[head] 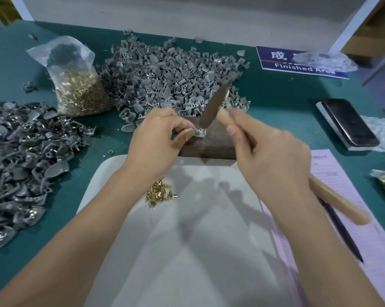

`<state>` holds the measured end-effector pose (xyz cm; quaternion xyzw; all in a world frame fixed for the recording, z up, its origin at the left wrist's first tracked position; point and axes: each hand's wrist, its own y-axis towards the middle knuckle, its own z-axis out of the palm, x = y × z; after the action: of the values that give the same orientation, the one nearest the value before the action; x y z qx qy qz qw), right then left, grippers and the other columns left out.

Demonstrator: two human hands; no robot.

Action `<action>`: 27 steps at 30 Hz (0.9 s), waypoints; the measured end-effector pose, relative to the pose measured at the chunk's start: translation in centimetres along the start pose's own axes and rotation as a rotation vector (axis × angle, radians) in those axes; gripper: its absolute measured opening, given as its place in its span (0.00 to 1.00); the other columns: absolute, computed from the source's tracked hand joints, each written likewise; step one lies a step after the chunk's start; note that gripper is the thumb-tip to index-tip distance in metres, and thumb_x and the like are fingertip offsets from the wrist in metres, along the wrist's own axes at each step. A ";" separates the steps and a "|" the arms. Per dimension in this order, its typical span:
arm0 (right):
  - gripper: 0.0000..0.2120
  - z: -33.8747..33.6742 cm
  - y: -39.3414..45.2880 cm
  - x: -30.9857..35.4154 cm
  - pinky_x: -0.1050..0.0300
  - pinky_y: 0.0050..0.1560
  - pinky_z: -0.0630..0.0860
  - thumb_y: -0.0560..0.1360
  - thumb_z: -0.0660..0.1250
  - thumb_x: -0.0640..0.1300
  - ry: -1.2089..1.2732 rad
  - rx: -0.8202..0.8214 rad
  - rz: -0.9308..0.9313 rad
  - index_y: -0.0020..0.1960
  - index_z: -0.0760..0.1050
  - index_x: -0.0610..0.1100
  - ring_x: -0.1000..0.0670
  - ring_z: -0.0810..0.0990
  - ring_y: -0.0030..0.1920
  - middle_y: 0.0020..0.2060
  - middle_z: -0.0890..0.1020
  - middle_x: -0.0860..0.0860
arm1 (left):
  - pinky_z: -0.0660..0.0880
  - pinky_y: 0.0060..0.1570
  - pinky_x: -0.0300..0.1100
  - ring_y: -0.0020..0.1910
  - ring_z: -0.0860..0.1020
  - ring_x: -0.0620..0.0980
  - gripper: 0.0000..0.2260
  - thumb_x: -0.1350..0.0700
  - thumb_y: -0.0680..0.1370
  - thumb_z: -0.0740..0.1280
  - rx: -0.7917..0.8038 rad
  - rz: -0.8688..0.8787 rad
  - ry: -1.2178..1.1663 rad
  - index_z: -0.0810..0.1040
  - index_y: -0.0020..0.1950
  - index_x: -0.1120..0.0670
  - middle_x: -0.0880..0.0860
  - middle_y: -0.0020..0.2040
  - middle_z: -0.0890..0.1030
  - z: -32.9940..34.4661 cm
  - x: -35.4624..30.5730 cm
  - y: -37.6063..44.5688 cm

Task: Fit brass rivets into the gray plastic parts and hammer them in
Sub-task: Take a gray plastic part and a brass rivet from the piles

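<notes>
My left hand (158,138) pinches a small gray plastic part (200,132) with brass rivets in it, holding it on top of a dark metal block (211,145). My right hand (269,156) grips a wooden-handled hammer (214,105), whose blurred metal head sits just above the part. A small heap of loose brass rivets (159,192) lies on the white cloth (187,240) in front of me. A large pile of gray plastic parts (171,72) is behind the block.
A second pile of gray parts with rivets (23,165) fills the left side. A plastic bag of brass rivets (76,85) stands at the back left. At right lie a phone (348,122), a pink paper form (350,218), a pen (342,231) and a blue "Finished Area" sign (297,63).
</notes>
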<state>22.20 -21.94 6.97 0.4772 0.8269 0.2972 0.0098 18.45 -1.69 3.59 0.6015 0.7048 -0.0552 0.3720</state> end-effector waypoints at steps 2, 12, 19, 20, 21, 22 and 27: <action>0.14 -0.2 0.0 -0.3 0.54 0.34 0.64 0.82 0.59 0.59 -0.050 0.074 -0.002 0.66 0.73 0.67 0.38 0.81 0.37 0.37 0.84 0.51 | 0.75 0.50 0.53 0.51 0.74 0.49 0.04 0.51 0.80 0.72 -0.005 -0.009 -0.007 0.87 0.51 0.47 0.46 0.44 0.78 0.0 0.0 0.0; 0.12 1.2 0.6 -2.5 0.57 0.34 0.65 0.76 0.69 0.60 0.291 0.180 0.386 0.52 0.69 0.57 0.57 0.76 0.40 0.37 0.78 0.59 | 0.76 0.49 0.46 0.48 0.75 0.43 0.02 0.46 0.80 0.69 0.034 -0.054 -0.056 0.81 0.49 0.41 0.41 0.45 0.75 0.2 0.3 -0.7; 0.12 2.1 0.1 -1.5 0.52 0.40 0.66 0.79 0.65 0.61 0.143 0.148 0.360 0.53 0.74 0.53 0.46 0.75 0.42 0.40 0.79 0.56 | 0.73 0.50 0.46 0.50 0.73 0.44 0.03 0.48 0.80 0.69 0.035 -0.077 -0.090 0.79 0.46 0.41 0.41 0.45 0.74 0.4 0.2 -1.1; 0.12 2.2 0.0 -1.4 0.52 0.40 0.65 0.79 0.64 0.61 0.105 0.141 0.351 0.53 0.73 0.54 0.46 0.73 0.41 0.42 0.78 0.56 | 0.73 0.51 0.46 0.50 0.73 0.45 0.03 0.48 0.80 0.68 0.037 -0.080 -0.094 0.78 0.46 0.41 0.41 0.45 0.74 0.5 0.2 -1.1; 0.11 2.2 0.0 -1.2 0.52 0.40 0.64 0.80 0.64 0.61 0.078 0.134 0.343 0.54 0.73 0.54 0.45 0.72 0.41 0.45 0.77 0.54 | 0.73 0.51 0.46 0.50 0.73 0.45 0.03 0.48 0.80 0.68 0.037 -0.082 -0.098 0.78 0.46 0.41 0.41 0.45 0.74 0.4 0.2 -1.1; 0.11 2.2 0.0 -1.1 0.52 0.41 0.64 0.80 0.63 0.61 0.055 0.134 0.340 0.54 0.74 0.54 0.44 0.72 0.41 0.47 0.74 0.53 | 0.73 0.51 0.46 0.50 0.73 0.45 0.03 0.48 0.80 0.68 0.036 -0.082 -0.099 0.78 0.46 0.41 0.41 0.45 0.74 0.4 0.2 -1.2; 0.12 2.7 0.2 -0.5 0.51 0.42 0.63 0.81 0.62 0.59 -0.074 0.146 0.296 0.53 0.77 0.53 0.43 0.75 0.54 0.49 0.76 0.51 | 0.73 0.50 0.43 0.50 0.73 0.44 0.03 0.48 0.80 0.69 0.010 -0.089 -0.108 0.79 0.46 0.42 0.40 0.45 0.74 0.4 0.3 -1.2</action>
<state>23.43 -20.99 4.67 0.6039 0.7661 0.2166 -0.0386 17.58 -1.94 2.69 0.5676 0.7095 -0.1078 0.4035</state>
